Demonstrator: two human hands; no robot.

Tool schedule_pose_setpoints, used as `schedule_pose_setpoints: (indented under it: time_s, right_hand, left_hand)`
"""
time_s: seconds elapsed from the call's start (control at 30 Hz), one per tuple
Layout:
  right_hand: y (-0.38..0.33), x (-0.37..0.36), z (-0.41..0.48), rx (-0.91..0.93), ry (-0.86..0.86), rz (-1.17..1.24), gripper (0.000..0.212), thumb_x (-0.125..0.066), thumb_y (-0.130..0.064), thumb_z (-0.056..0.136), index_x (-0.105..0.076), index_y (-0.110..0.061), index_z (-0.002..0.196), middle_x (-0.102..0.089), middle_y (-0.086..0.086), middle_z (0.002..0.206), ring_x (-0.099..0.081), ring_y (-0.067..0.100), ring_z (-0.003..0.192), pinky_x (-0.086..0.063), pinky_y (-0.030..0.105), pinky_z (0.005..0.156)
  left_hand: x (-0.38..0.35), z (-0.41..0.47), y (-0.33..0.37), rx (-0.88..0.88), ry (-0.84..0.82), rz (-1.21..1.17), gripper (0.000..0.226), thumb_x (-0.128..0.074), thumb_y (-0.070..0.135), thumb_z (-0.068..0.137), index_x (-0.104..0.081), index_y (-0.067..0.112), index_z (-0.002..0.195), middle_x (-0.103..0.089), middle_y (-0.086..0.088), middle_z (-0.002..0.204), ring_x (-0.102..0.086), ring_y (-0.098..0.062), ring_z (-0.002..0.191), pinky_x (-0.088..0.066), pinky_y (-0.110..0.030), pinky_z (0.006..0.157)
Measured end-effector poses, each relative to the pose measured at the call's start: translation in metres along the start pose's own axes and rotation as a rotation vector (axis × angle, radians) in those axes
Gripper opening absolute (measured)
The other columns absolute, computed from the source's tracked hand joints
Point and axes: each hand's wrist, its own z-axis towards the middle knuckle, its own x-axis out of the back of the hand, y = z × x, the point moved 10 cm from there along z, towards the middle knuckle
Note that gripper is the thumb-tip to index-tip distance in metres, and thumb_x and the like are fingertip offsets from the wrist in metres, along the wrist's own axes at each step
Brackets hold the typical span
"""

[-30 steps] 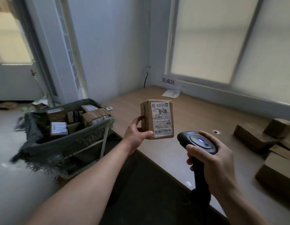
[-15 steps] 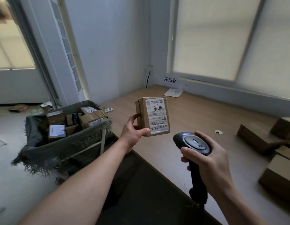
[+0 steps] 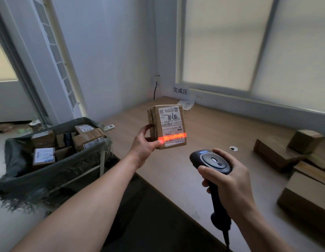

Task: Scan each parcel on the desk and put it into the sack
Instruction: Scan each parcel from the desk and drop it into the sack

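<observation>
My left hand [image 3: 143, 144] holds a small brown cardboard parcel [image 3: 167, 125] upright above the desk, its white shipping label facing me. A red scan line lies across the barcode at the label's lower end. My right hand [image 3: 228, 180] grips a black handheld scanner [image 3: 209, 161], below and to the right of the parcel, with its head aimed at the label. The grey sack [image 3: 54, 171] hangs open on a white frame to the left of the desk and holds several labelled parcels.
Several brown parcels [image 3: 299, 160] lie on the wooden desk [image 3: 203, 128] at the right edge. A white sign with characters [image 3: 180, 90] and a paper slip sit at the far corner under the window. A small remote lies near the sack.
A red scan line now shows on the parcel's barcode; none was visible before. The parcel and scanner have stayed in nearly the same place.
</observation>
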Motion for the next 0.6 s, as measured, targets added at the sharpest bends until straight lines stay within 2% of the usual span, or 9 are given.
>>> schedule_pose_setpoints:
  time_s: [0.2, 0.33, 0.43, 0.6]
  right_hand:
    - [0.005, -0.025, 0.019, 0.017, 0.042, -0.039, 0.07, -0.081, -0.026, 0.055, -0.059, -0.025, 0.121, -0.073, 0.008, 0.092, -0.069, 0.027, 0.06, -0.053, 0.027, 0.049]
    - [0.008, -0.059, 0.037, 0.026, 0.074, -0.079, 0.076, -0.087, -0.021, 0.059, -0.057, -0.02, 0.129, -0.073, 0.008, 0.091, -0.07, 0.027, 0.06, -0.054, 0.027, 0.049]
    - [0.01, -0.09, 0.051, 0.04, 0.124, -0.103, 0.077, -0.085, -0.024, 0.057, -0.058, -0.02, 0.129, -0.074, 0.006, 0.087, -0.071, 0.027, 0.061, -0.055, 0.029, 0.049]
    - [0.016, -0.144, 0.068, 0.041, 0.182, -0.102, 0.094, -0.086, -0.034, 0.051, -0.056, -0.02, 0.139, -0.075, 0.006, 0.1, -0.076, 0.028, 0.075, -0.057, 0.035, 0.052]
  left_hand:
    - [0.013, 0.034, -0.004, -0.008, -0.06, -0.018, 0.07, -0.085, 0.032, 0.074, -0.048, 0.038, 0.133, -0.065, -0.003, 0.127, -0.061, -0.029, 0.119, -0.049, -0.054, 0.105]
    - [0.034, 0.069, -0.014, -0.012, -0.117, -0.049, 0.056, -0.073, 0.007, 0.088, -0.049, 0.035, 0.13, -0.068, -0.008, 0.122, -0.065, -0.029, 0.114, -0.05, -0.055, 0.104]
    - [0.059, 0.096, -0.02, -0.004, -0.148, -0.057, 0.054, -0.071, 0.003, 0.088, -0.05, 0.038, 0.125, -0.07, -0.01, 0.118, -0.067, -0.028, 0.111, -0.051, -0.054, 0.103]
    - [0.107, 0.135, -0.03, -0.001, -0.186, -0.068, 0.055, -0.071, 0.0, 0.088, -0.051, 0.034, 0.125, -0.072, -0.009, 0.114, -0.068, -0.029, 0.11, -0.053, -0.05, 0.102]
